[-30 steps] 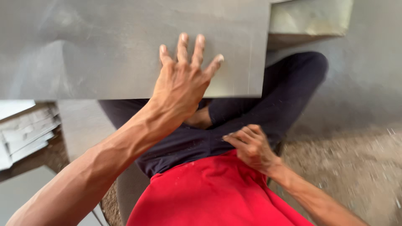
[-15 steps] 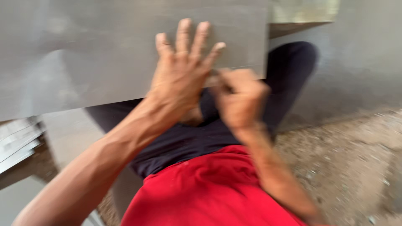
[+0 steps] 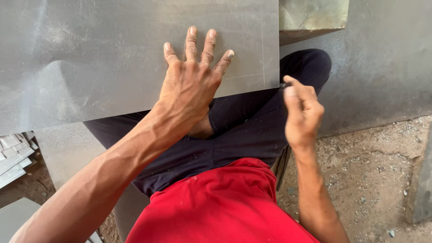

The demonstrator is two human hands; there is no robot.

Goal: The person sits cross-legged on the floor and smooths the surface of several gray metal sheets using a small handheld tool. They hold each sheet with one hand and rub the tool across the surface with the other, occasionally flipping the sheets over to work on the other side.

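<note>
Stack of grey strips (image 3: 13, 157) on ground, far left. Grey metal sheet (image 3: 90, 58) across person's lap. Left hand (image 3: 191, 85) flat on sheet, fingers spread, gripping nothing. Right hand (image 3: 303, 112) at sheet's right corner, fingers curled, possibly pinching small tool; blurred.

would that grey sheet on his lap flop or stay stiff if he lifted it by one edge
The sheet is probably stiff: it spans the lap flat, overhanging without sagging under the left hand. Its smooth face looks slippery. Thin edges near the right hand may be sharp.
</note>
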